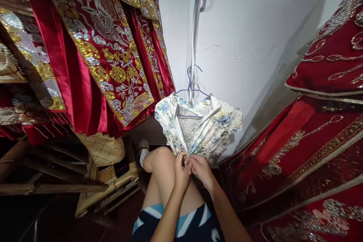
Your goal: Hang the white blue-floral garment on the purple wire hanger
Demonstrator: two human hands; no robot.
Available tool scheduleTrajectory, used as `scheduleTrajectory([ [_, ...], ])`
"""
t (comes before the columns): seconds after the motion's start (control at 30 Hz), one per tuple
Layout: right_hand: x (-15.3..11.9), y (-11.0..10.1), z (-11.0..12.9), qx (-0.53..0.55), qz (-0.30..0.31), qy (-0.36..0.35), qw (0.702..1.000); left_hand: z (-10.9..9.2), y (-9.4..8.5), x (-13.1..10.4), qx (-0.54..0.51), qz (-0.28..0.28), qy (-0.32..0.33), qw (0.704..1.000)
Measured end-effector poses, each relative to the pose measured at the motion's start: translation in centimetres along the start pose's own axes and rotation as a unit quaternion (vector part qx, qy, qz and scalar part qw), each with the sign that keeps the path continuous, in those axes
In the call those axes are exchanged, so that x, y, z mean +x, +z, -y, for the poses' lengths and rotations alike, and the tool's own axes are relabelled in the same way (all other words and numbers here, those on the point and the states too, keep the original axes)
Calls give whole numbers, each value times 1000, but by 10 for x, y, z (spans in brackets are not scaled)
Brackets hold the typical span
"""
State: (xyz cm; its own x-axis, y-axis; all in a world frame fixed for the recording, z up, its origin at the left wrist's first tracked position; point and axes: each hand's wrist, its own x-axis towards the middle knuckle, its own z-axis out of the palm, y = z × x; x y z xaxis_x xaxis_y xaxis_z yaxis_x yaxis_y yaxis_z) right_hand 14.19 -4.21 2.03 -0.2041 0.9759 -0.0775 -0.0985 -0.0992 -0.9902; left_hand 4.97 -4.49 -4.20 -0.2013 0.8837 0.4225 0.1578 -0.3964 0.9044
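A white blouse (224, 121) with blue and yellow flowers hangs open at the neck on a thin purple hanger (189, 90), in front of the wall. Both hands are at its front, where the two edges meet low down. My left hand (181, 168) is closed, its fingers pinching the front edge of the blouse. Close against it, my right hand (200, 168) also has its fingertips pressed together on the cloth. Whatever small part lies between the fingertips is hidden.
Red garments with gold and silver embroidery (113, 53) hang at the left, beaded red garments (283, 155) at the right. A bamboo stool (124, 183) with a phone stands lower left. Below are the person's bare knees; a pale strap (195, 26) runs down the wall.
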Motion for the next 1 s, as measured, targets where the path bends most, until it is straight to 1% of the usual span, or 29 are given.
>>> scheduleTrajectory([
  [0.07, 8, -1, 10, -7, -11, -3, 1000, 1, -1, 3, 13, 5, -2, 1000],
  [0.13, 21, -5, 31, -7, -30, -6, 1000, 1, -1, 6, 39, 18, 13, 999],
  [0.2, 39, -12, 66, -4, -36, -29, 999, 0, 1, 9, 65, 29, 25, 997],
  [0.27, 59, -18, 112, -1, -31, -87, 996, -2, 4, 12, 87, 43, 36, 995],
  [0.3, 68, -20, 136, 6, -47, -110, 993, -3, 5, 14, 96, 55, 42, 993],
  [0.33, 76, -20, 158, 15, -53, -119, 991, -4, 6, 16, 104, 71, 47, 991],
  [0.37, 83, -20, 177, 32, -60, -135, 989, -5, 7, 17, 110, 89, 50, 989],
  [0.4, 88, -19, 190, 48, -73, -151, 985, -6, 7, 17, 115, 110, 52, 986],
  [0.43, 91, -17, 198, 56, -80, -160, 982, -7, 6, 18, 120, 131, 54, 983],
  [0.47, 92, -15, 199, 59, -80, -172, 980, -8, 5, 18, 121, 152, 56, 979],
  [0.5, 91, -13, 195, 55, -76, -181, 979, -10, 4, 19, 116, 169, 59, 977],
  [0.57, 84, -10, 177, 36, -59, -195, 978, -19, -2, 26, 90, 184, 73, 976],
  [0.6, 80, -9, 166, 28, -55, -200, 978, -26, -6, 34, 75, 178, 83, 978],
  [0.67, 71, -8, 148, 23, -52, -204, 977, -49, -15, 59, 57, 137, 114, 982],
  [0.73, 65, -7, 140, 22, -47, -213, 976, -80, -25, 95, 61, 70, 160, 983],
  [0.77, 63, -7, 141, 15, -43, -221, 974, -97, -30, 115, 71, 46, 188, 978],
  [0.8, 62, -8, 144, 2, -39, -230, 972, -113, -34, 134, 86, 39, 215, 972],
  [0.87, 61, -8, 154, -28, -35, -245, 968, -142, -39, 166, 129, 75, 277, 949],
  [0.93, 65, -9, 164, -51, -35, -255, 965, -163, -40, 185, 185, 109, 330, 919],
  [1.0, 73, -9, 165, -59, -47, -265, 961, -174, -38, 193, 237, 126, 360, 893],
])
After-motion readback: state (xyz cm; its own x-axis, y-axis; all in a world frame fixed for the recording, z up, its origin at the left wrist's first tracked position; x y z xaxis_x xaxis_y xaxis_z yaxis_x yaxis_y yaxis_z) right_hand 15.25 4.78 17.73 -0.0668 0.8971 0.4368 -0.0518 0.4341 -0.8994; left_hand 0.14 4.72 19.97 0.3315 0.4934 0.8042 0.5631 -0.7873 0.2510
